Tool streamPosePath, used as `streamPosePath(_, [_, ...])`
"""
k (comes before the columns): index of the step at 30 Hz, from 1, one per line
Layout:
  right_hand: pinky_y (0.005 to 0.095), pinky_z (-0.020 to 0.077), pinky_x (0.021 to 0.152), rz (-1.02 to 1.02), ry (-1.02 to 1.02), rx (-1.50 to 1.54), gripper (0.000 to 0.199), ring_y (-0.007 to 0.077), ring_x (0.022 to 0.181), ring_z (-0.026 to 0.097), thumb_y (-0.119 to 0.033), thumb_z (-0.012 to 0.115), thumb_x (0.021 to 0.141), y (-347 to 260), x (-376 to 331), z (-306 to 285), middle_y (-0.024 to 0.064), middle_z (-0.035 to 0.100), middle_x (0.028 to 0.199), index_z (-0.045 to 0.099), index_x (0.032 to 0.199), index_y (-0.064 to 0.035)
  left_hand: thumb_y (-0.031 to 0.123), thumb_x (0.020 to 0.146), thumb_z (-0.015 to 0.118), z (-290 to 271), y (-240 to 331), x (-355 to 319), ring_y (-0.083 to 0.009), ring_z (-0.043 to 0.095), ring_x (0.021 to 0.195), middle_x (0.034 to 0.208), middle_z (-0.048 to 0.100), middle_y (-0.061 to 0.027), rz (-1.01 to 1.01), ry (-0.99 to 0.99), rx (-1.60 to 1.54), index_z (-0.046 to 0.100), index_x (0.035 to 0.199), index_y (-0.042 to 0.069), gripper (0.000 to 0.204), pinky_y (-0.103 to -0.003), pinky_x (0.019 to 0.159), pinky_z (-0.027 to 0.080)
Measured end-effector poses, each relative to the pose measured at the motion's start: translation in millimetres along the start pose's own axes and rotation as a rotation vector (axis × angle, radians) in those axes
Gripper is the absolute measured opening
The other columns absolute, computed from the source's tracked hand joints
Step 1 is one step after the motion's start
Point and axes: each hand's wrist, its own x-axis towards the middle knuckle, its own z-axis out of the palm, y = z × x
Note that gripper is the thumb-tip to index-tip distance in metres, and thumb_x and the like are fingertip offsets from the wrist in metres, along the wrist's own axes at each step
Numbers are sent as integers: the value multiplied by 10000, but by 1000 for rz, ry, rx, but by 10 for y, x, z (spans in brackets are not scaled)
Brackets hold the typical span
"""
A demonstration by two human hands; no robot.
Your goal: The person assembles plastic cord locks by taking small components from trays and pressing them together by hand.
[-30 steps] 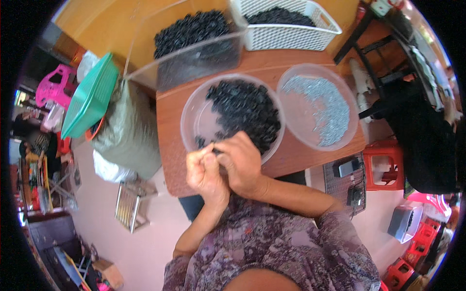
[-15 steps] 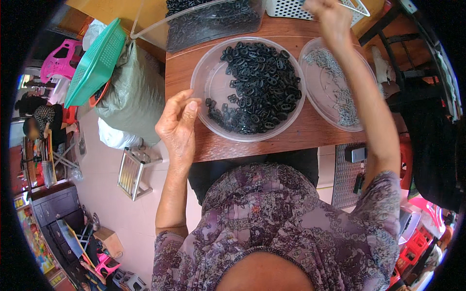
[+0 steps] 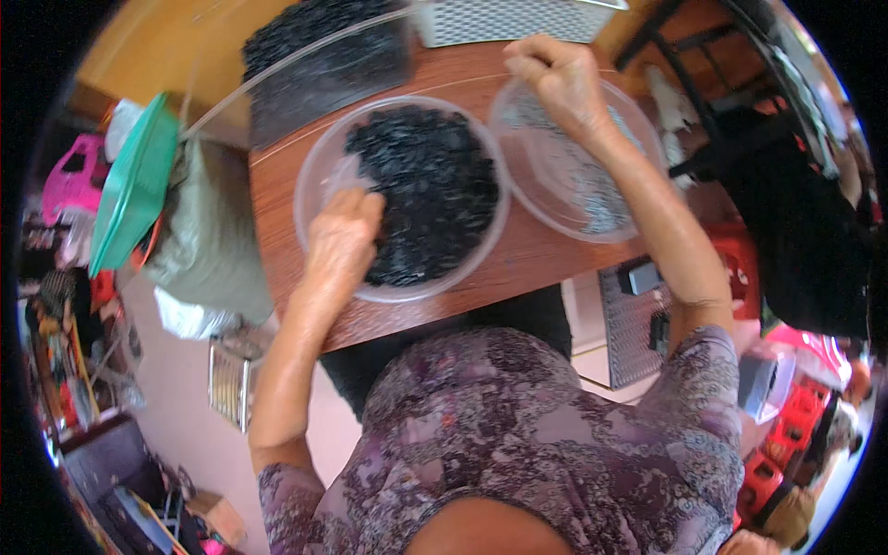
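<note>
Black flat plastic pieces [image 3: 430, 199], oval with holes, heap up in a clear round tub [image 3: 309, 199] on the table. At the left side of this heap, my left hand [image 3: 342, 231] reaches inside the tub with its fingers curled down and closed; their tips are hidden. My right hand [image 3: 560, 88] hangs over the far part of a second clear tub [image 3: 527, 199], its fingers drawn together. Whatever it may hold is too small or blurred to make out. Small silvery metal pieces [image 3: 601, 199] lie scattered in that second tub.
A clear bin [image 3: 277, 116] full of black pieces stands at the far left of the wooden table [image 3: 453, 277]. Behind the tubs is a white perforated basket [image 3: 518, 23]. A big sack [image 3: 203, 227] and a green basket [image 3: 139, 190] flank the table's left side.
My left hand has gone from beside the tub, fingers apart, down to the black pieces. The right hand has come back from the white basket to above the metal pieces. The view has turned.
</note>
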Motion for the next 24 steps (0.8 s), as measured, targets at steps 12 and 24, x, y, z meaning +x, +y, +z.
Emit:
streamPosePath(12, [361, 424, 676, -32, -358, -357, 140, 279, 735, 544, -55, 641, 681, 102, -884, -470, 118, 593, 739, 631, 814, -15, -40, 671, 602, -234, 219, -109, -272, 532, 653, 691, 503, -112, -241, 54, -279, 551, 768, -2, 116, -335, 595, 417])
streamPosePath(24, [385, 417, 649, -71, -331, -105, 105, 294, 739, 533, -109, 650, 672, -18, -988, -279, 107, 569, 705, 634, 751, -42, 34, 769, 632, -240, 383, -301, -123, 539, 536, 668, 596, -80, -710, 180, -1241, 616, 849, -42, 111, -222, 527, 451])
